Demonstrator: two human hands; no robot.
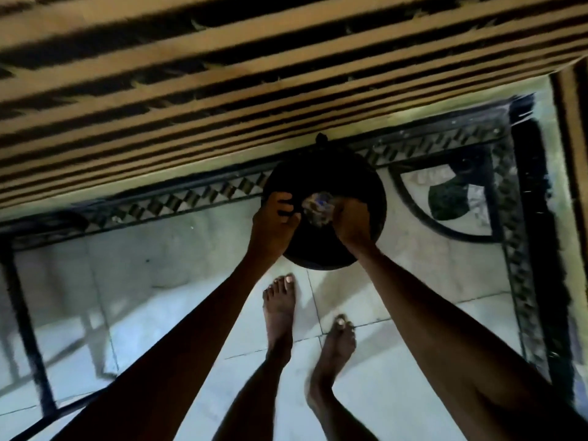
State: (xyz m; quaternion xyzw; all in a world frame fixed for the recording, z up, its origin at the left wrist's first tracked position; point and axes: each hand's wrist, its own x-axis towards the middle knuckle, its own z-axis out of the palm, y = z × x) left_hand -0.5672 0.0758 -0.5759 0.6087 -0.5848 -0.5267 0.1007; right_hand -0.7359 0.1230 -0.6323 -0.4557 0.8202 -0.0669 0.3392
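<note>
Now | left hand grips left rim of round black object | right hand clutches crumpled shiny wad at its middle | object held above tiled floor, just near of striped fabric

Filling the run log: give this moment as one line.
left hand grips pan rim | right hand holds wad on pan | standing barefoot on tiles
</note>
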